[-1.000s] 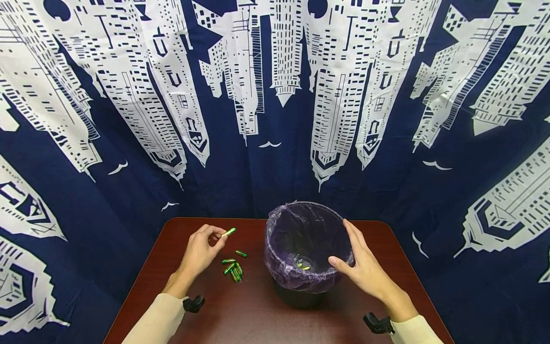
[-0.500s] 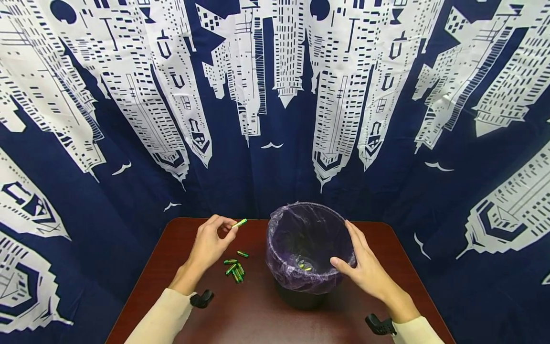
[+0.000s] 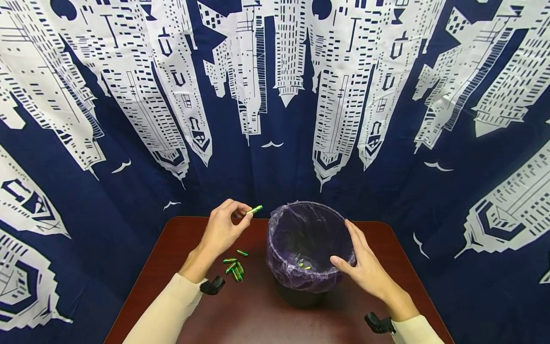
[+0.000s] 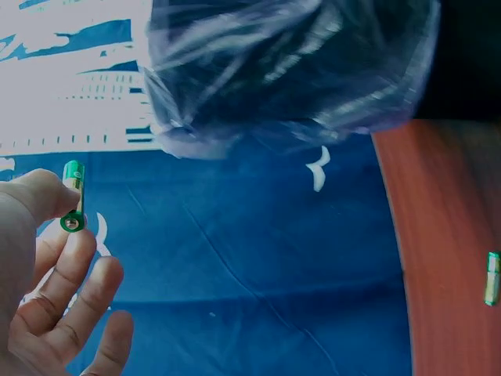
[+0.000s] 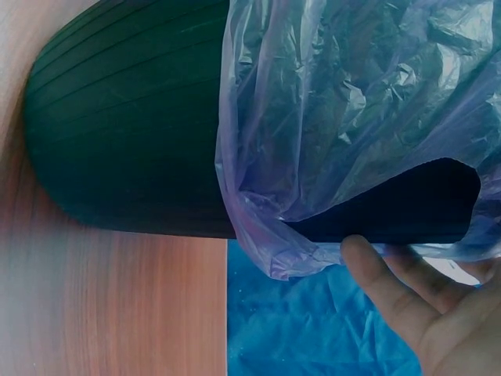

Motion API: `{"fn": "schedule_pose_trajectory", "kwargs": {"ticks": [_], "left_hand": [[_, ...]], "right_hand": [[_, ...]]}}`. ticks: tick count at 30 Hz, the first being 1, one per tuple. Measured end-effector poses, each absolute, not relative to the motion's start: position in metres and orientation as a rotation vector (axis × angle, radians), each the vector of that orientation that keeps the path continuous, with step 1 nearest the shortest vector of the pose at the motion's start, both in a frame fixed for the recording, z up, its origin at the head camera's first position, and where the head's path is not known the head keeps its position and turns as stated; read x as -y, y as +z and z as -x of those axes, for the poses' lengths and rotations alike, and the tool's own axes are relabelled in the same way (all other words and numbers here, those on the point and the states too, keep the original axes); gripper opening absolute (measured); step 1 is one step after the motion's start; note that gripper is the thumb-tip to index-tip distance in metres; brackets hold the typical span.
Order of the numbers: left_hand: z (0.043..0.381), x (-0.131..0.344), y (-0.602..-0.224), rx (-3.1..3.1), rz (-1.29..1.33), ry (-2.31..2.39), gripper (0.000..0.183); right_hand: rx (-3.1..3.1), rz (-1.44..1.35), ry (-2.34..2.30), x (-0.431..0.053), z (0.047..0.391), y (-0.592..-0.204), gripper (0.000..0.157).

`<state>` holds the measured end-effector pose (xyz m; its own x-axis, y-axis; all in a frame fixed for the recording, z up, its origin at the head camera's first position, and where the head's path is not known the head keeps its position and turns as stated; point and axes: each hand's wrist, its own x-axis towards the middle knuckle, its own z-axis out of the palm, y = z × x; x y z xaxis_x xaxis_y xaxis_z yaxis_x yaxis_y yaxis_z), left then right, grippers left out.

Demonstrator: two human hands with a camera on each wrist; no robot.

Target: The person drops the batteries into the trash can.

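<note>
My left hand pinches a green-and-gold battery between thumb and fingertips, raised above the table and left of the bin. The left wrist view shows this battery end-on, its other fingers spread below. A dark trash bin stands upright, lined with a thin purple plastic bag folded over its rim. Inside lie a few batteries, partly hidden by the liner. With fingers fairly straight, my right hand rests against the bin's right rim; the right wrist view shows its fingertips touching the lined side.
Several loose batteries lie in a small pile on the reddish-brown table, left of the bin. One battery sits slightly apart behind them. A navy curtain with white skyline prints hangs behind the table.
My left hand has moved right and upward with the battery, closer to the bin's rim. The right hand stays at the rim, and the pile looks the same.
</note>
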<state>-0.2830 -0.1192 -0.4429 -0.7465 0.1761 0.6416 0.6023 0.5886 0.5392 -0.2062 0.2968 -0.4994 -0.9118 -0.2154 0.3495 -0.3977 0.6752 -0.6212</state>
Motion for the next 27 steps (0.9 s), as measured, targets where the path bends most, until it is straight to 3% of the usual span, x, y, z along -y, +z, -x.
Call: {"fn": "schedule_pose_trajectory", "kwargs": {"ticks": [14, 27], "left_hand": [[0.290, 0.073, -0.395, 2.357, 0.733, -1.000, 0.011], [0.305, 0.030, -0.373, 2.433, 0.875, -0.981, 0.014]], "right_hand": [[2.636, -0.505, 1.080, -0.294, 0.206, -0.498, 0.114], [2.629, -0.511, 1.083, -0.295, 0.207, -0.498, 0.113]]}}
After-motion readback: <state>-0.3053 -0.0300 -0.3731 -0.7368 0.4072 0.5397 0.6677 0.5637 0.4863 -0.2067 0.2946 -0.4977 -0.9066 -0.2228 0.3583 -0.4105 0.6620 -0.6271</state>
